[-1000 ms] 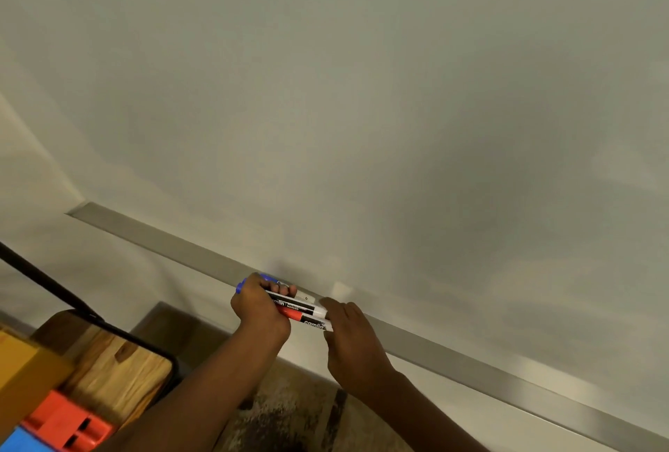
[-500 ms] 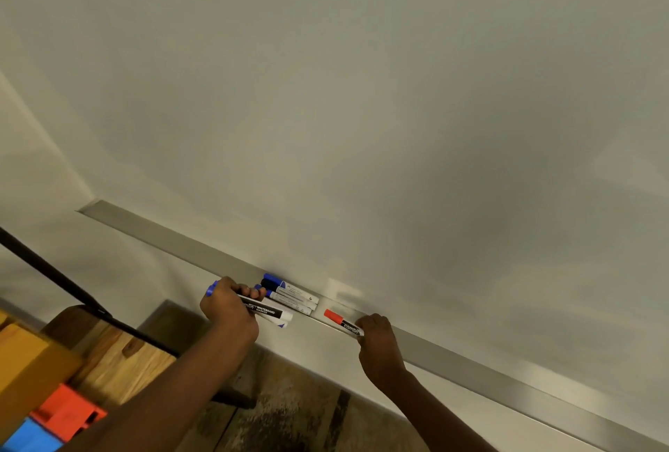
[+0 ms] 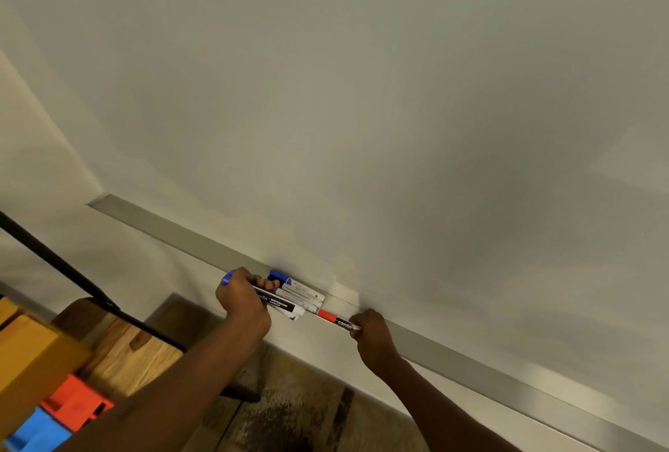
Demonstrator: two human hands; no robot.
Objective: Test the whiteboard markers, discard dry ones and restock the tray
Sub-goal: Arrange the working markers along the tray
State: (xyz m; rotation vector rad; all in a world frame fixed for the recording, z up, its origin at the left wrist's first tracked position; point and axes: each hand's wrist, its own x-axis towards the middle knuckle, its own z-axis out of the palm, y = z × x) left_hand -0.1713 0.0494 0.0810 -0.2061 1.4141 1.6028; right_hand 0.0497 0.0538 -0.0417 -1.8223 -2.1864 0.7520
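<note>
The left hand (image 3: 242, 301) is clenched round a bundle of whiteboard markers (image 3: 280, 304) held just in front of the metal tray (image 3: 470, 355). A blue cap sticks out past the knuckles and a black-labelled barrel points right; how many it holds I cannot tell. Beside its fingers, two loose markers (image 3: 302, 293) lie side by side on the tray against the whiteboard (image 3: 362, 89), the one nearer the board blue-capped. Just to their right a red-capped marker (image 3: 335, 319) lies along the tray, cap toward the others, its rear end pinched by the fingertips of the right hand (image 3: 373, 334). Lower left, under a slanting black bar (image 3: 54, 263), stands a wooden table (image 3: 126, 350) with a yellow block (image 3: 29, 354) and, lower down, red (image 3: 76, 404) and blue (image 3: 36, 433) blocks.
</note>
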